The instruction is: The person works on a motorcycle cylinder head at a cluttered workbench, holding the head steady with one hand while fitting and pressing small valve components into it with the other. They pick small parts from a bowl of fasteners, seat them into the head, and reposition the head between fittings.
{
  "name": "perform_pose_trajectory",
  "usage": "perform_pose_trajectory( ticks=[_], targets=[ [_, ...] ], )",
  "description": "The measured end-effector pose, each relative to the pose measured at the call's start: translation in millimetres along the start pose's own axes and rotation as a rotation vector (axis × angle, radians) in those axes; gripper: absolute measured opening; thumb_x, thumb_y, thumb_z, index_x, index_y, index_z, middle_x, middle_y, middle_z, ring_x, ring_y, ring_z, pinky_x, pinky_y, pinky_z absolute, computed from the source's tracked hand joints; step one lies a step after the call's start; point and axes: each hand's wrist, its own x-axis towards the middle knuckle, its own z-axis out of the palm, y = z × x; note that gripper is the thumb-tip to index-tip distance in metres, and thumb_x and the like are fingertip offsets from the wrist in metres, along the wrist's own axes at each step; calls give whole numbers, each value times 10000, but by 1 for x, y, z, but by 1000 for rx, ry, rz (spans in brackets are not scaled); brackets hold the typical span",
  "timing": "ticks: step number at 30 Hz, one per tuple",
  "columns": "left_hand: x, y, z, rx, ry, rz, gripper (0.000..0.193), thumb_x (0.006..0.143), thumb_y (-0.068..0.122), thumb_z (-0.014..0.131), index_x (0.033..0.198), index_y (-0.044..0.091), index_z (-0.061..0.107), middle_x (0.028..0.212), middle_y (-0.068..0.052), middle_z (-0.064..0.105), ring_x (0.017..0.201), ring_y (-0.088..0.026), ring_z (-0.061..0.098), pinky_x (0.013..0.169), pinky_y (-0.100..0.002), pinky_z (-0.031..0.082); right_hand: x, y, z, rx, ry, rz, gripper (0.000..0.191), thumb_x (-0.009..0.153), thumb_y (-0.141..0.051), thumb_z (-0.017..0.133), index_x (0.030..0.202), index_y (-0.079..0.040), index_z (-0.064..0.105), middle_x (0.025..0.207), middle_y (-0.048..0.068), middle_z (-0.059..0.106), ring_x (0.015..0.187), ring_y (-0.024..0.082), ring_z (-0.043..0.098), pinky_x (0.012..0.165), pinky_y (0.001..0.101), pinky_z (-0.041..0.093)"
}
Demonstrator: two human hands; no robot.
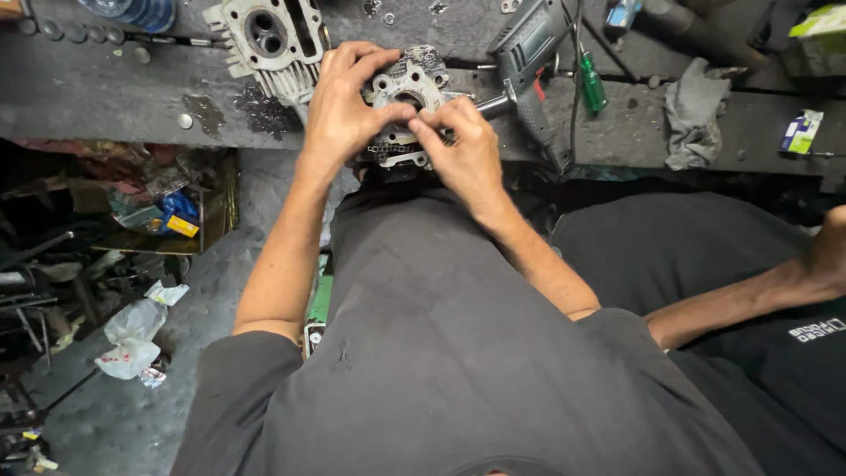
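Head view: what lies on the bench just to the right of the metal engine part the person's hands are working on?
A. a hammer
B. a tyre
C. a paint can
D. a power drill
D: a grey power drill lies on the bench right of the engine part, which the left hand and right hand both grip.

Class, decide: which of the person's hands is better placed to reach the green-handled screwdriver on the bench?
Right, probably. The right hand lies nearer the screwdriver, while the left hand grips the metal engine part farther away.
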Motion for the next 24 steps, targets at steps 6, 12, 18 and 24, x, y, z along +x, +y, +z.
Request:
perform_pose_trajectory(
  ticks=[6,12,18,24],
  targets=[
    [0,9,-6,76,47,27,631,754,286,966,1291,81,708,1280,-114,602,1228,-334,521,1036,-427,460,-3,-9,0,-66,34,9,194,917,-194,835,950,-34,729,965,99,673,860,275,720,736,380,563],
    [-1,6,-2,88,32,-47,640,723,328,979,1259,103,713,1240,-98,604,1191,-324,522,1019,-432,466,-8,-9,0,-85,45,56,187,949,-215,805,995,-52,726,976,87,660,866,275,727,740,387,562],
    [0,2,8,92,-4,8,659,729,325,975,1289,111,702,1238,-109,593,1188,-341,504,1032,-436,460,-6,-5,-1,-52,14,60,165,937,-194,794,951,-47,722,960,95,657,841,287,718,722,401,552],
    [0,-2,6,125,15,11,652,756,316,973,1293,89,681,1273,-109,594,1216,-353,486,1050,-443,442,-7,-3,1,-69,47,60,159,934,-187,798,960,-50,721,964,92,662,848,280,720,728,392,556]
  ],
)
